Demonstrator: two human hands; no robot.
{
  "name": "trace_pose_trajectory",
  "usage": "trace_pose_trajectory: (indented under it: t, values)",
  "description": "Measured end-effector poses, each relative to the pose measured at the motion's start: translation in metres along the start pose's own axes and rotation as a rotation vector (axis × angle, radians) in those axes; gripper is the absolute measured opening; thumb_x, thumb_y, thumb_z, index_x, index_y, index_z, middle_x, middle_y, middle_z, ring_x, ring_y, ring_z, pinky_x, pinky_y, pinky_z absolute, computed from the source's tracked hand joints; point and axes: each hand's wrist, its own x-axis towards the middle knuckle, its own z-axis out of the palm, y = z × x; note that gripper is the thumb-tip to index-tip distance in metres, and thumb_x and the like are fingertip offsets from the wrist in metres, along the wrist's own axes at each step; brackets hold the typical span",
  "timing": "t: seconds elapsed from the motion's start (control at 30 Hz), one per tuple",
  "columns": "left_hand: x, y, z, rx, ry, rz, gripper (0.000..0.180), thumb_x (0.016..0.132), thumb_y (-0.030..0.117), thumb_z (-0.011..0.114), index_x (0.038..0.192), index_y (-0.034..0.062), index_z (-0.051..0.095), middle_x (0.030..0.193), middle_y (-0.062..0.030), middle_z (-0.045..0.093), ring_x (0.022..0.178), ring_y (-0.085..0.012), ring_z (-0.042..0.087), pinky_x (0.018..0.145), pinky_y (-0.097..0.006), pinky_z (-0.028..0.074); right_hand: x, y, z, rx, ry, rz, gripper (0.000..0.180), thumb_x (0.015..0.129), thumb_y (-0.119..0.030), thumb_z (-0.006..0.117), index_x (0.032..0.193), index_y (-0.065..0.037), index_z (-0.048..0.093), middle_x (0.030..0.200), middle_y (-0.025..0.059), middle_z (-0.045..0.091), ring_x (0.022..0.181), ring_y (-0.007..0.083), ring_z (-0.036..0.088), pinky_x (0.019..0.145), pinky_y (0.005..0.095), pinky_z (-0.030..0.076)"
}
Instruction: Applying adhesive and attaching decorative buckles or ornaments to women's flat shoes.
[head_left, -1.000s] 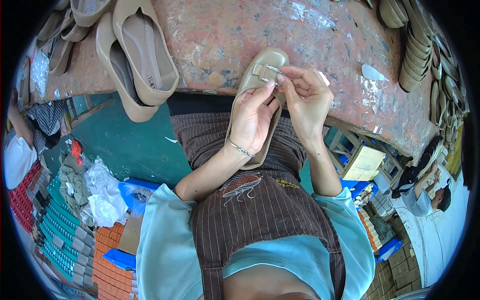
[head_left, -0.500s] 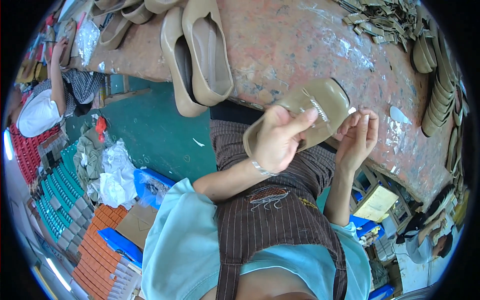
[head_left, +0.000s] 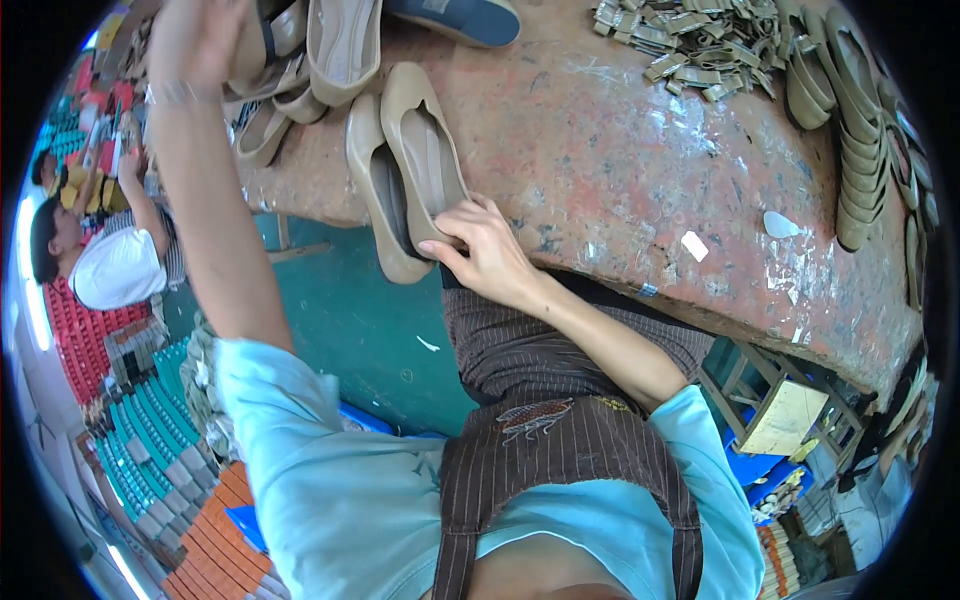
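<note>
My left arm stretches out to the upper left. My left hand [head_left: 200, 42] is blurred there beside several beige shoes, and its fingers run out of the picture, so whether it holds one of them cannot be made out. My right hand [head_left: 487, 250] is closed on the near end of a beige flat shoe [head_left: 422, 145], fingers over its rim and thumb low on the side. That shoe leans against a second beige shoe [head_left: 368, 190] on its left; both jut past the table's edge.
More beige shoes [head_left: 343, 50] and a dark-soled shoe [head_left: 465, 22] lie along the far side of the worktable [head_left: 590, 170]. Beige bow-like strips [head_left: 715, 50] are heaped at the far right, near a row of nested shoes [head_left: 862, 180]. People [head_left: 115, 265] sit at the left.
My left hand held a beige shoe in front of me; it has swung to the upper left. My right hand has moved left from near that shoe and taken hold of another at the table's edge.
</note>
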Motion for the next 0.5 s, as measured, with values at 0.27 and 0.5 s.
trace_pose_trajectory:
  t: [0.27,0.5]
  values:
    - [-0.165,-0.085,-0.168,2.212,0.166,0.081,0.059,0.079,0.033,0.066,0.129,0.0080,0.047,0.113,-0.0237,0.052,0.107,-0.0380,0.052,0.087,-0.043,0.044,-0.078,-0.047,-0.087,-0.579,0.292,-0.035,0.011,0.065,-0.006,0.069,0.072,-0.007,0.060,0.063,0.0018,0.052,0.067,0.0172,0.053,0.099,0.0546,0.030]
    - [-0.160,-0.099,-0.176,2.130,-0.075,-0.031,0.032,0.075,0.010,0.064,0.105,0.0005,0.060,0.092,-0.0165,0.060,0.083,-0.0344,0.060,0.073,-0.043,0.047,-0.111,-0.031,-0.089,-0.738,0.200,0.156,0.013,0.069,-0.006,0.068,0.066,-0.007,0.055,0.060,0.0044,0.052,0.065,0.0201,0.053,0.101,0.0504,0.031]
